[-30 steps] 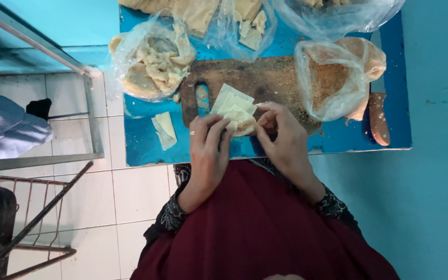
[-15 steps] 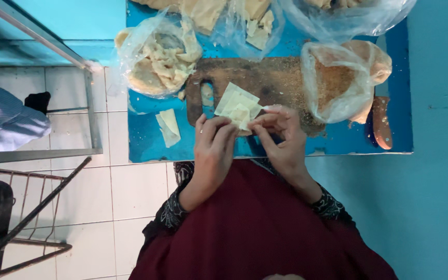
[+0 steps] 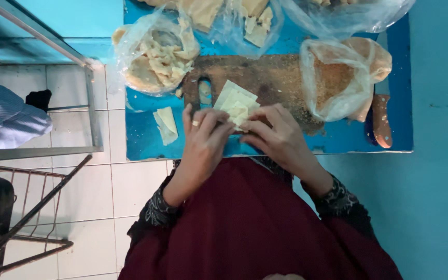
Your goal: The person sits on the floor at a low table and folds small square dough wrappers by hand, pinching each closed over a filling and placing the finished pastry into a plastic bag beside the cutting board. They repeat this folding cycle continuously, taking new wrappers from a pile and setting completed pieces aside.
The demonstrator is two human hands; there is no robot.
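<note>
Two hands pinch a pale wrapper at the middle of the frame.

The left hand (image 3: 203,137) and right hand (image 3: 276,137) both pinch the wrapper (image 3: 236,102) over the near edge of the brown board (image 3: 270,78). Since a moment ago the hands have stayed close together and the wrapper sits a bit higher above the fingers. The fold under the fingertips is hidden. The bag of crumbs (image 3: 338,78) at the upper right and the bag of scraps (image 3: 154,57) at the upper left blur what is inside. The bags at the top are cut off. A knife (image 3: 381,116) lies partly under the crumb bag. A small scrap (image 3: 166,124) lies on the blue table (image 3: 141,145).
</note>
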